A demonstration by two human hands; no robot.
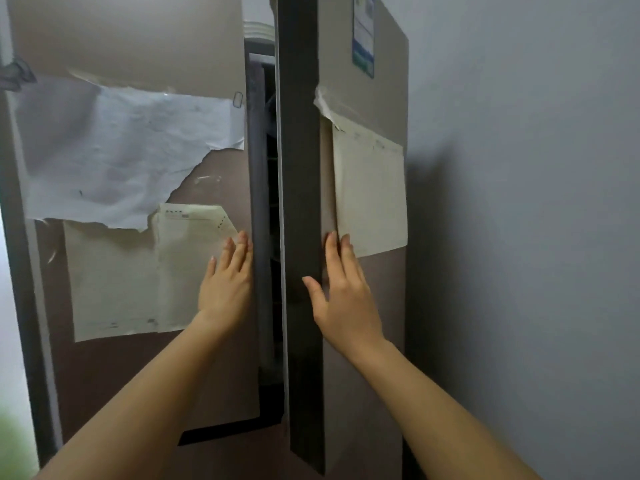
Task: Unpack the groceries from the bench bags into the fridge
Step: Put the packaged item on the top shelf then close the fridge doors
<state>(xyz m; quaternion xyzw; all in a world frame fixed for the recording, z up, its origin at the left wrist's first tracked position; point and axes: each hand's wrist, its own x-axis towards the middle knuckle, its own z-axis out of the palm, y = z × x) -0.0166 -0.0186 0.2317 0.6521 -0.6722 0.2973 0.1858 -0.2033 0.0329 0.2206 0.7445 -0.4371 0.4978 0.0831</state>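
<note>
A tall brown two-door fridge fills the view. Its left door [138, 39] and right door [367, 98] stand slightly ajar, with a narrow dark gap [272, 202] between them. My left hand [227, 282] lies flat with straight fingers on the left door, next to its inner edge. My right hand [341, 292] presses flat on the right door, thumb across the door's dark edge strip [299, 168]. Neither hand holds anything. No groceries or bags are in view.
Torn white paper [121, 150] and yellowed sheets [138, 278] are stuck on the left door, another yellowed sheet [372, 195] on the right door, and a blue label [363, 32] near its top. A grey wall [519, 202] stands close on the right.
</note>
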